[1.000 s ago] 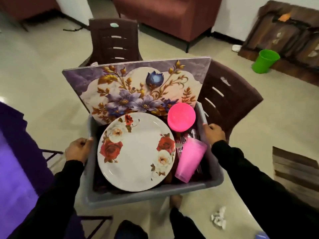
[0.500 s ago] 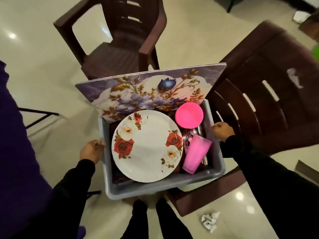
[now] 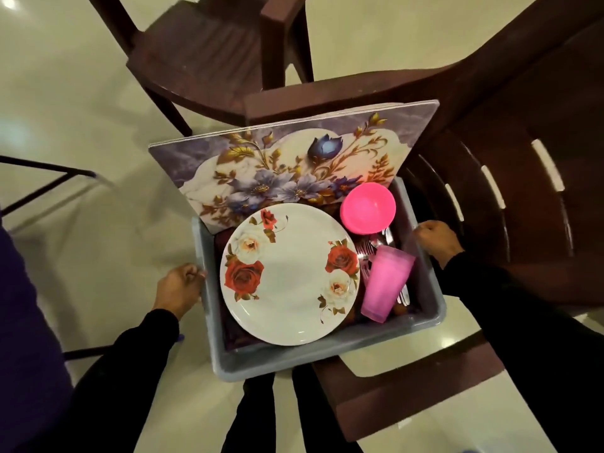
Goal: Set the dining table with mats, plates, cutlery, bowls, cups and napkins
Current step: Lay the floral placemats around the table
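The left hand [image 3: 178,286] and the right hand [image 3: 436,238] each curled tight on a side rim of the grey tub [image 3: 294,358]. The plate [image 3: 289,273], mats [image 3: 287,165], pink bowl [image 3: 367,207] and cup [image 3: 387,284] sat inside, between both hands. The tub seemed to hang above the brown chair [image 3: 408,400].

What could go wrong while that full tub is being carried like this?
The mats stand tilted well above the tub rim and could slide out if it tips. The plate leans loosely inside and could shift. The cup lies tipped on the cutlery and may roll.
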